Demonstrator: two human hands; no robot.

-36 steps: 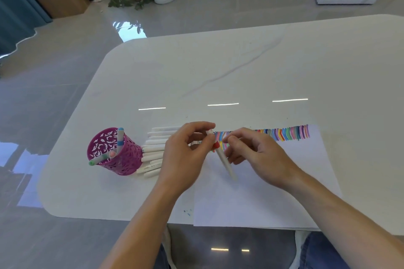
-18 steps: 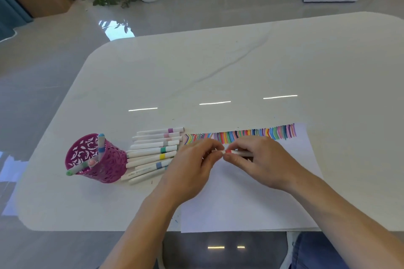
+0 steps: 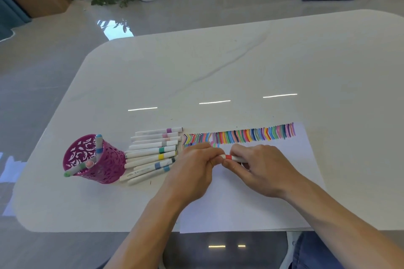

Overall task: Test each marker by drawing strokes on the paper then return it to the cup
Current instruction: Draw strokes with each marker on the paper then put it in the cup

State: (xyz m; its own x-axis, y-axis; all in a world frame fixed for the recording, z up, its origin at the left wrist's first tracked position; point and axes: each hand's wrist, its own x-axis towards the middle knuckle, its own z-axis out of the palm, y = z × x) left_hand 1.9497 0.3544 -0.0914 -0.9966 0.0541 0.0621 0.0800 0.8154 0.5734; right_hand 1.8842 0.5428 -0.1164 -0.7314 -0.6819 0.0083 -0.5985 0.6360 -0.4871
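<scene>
Marker (image 3: 228, 157), earlier tilted, now level between left hand (image 3: 192, 167), right hand (image 3: 261, 169)

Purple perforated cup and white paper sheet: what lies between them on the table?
Head view: a row of white-barrelled markers lies side by side on the table, filling the gap between the purple perforated cup and the white paper sheet.

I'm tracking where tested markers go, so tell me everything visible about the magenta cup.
The magenta cup is a round holder, its wall pierced with a leafy cut-out pattern; material unclear. It stands upright on the white table, left of the loose markers, whose nearest ends come right up to its wall. Inside: a blue-banded marker standing up, a green-capped marker leaning over the near-left rim, a pink-tipped marker. The left hand and right hand hold a red-banded marker, clear of it.
</scene>
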